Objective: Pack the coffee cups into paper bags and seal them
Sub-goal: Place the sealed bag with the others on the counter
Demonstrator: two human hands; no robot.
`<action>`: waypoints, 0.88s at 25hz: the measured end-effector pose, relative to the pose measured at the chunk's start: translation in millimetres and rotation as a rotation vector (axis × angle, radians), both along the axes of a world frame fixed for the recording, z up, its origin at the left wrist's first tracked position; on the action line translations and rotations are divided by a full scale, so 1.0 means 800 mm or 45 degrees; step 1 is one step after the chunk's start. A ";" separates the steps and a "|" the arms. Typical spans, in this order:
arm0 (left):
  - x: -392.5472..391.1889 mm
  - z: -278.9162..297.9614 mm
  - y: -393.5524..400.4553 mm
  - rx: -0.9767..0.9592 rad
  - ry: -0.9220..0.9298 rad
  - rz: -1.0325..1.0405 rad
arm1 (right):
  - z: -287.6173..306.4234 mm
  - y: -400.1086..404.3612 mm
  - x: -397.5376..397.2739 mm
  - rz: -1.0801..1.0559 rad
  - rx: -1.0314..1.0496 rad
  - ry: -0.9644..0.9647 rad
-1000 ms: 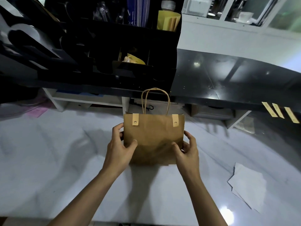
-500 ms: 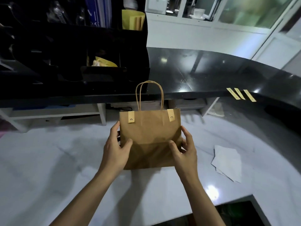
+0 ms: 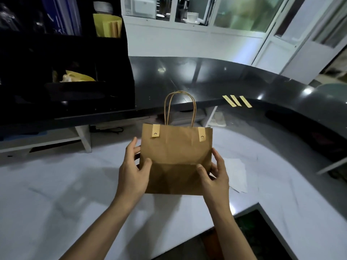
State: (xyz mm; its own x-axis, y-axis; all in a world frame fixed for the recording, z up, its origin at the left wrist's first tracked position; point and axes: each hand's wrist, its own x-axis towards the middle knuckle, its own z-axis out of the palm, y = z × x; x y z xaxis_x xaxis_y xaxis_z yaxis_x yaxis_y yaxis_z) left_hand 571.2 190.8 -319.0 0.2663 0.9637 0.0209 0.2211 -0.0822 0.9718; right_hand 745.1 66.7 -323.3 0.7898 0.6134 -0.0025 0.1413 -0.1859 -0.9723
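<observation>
Two stickers (image 3: 155, 133) already seal the paper bag (image 3: 176, 158); you've lifted it a little toward you, upright above the white counter (image 3: 56, 184), left hand (image 3: 134, 170) and right hand (image 3: 216, 177) gripping its sides, ready to set aside.

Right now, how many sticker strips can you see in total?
5: two folded over the paper bag top, left and right; three side by side on the black counter.

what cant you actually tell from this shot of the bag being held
Head view only:
- Inside of the paper bag: its front wall hides any cups.
- Fingers of the left hand and right hand: behind the bag's sides.
- Marks on the two sticker seals: too small.
- Black organizer contents: too dark.
</observation>
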 end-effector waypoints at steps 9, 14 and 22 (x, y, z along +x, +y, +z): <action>0.081 0.033 -0.089 0.085 -0.025 -0.176 | 0.036 -0.112 0.061 -0.134 0.099 0.102; 0.142 0.044 -0.165 0.117 -0.017 -0.306 | 0.043 -0.208 0.101 -0.239 0.130 0.138; 0.240 0.045 -0.306 0.101 -0.083 -0.615 | 0.045 -0.381 0.154 -0.545 0.149 0.113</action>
State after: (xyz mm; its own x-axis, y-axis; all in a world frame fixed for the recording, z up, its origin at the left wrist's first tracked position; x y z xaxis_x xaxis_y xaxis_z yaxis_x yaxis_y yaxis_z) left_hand 762.9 -54.1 -283.0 0.6780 0.7251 0.1208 0.0783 -0.2347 0.9689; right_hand 868.5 -238.3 -287.2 0.9723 0.2316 -0.0317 -0.0093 -0.0972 -0.9952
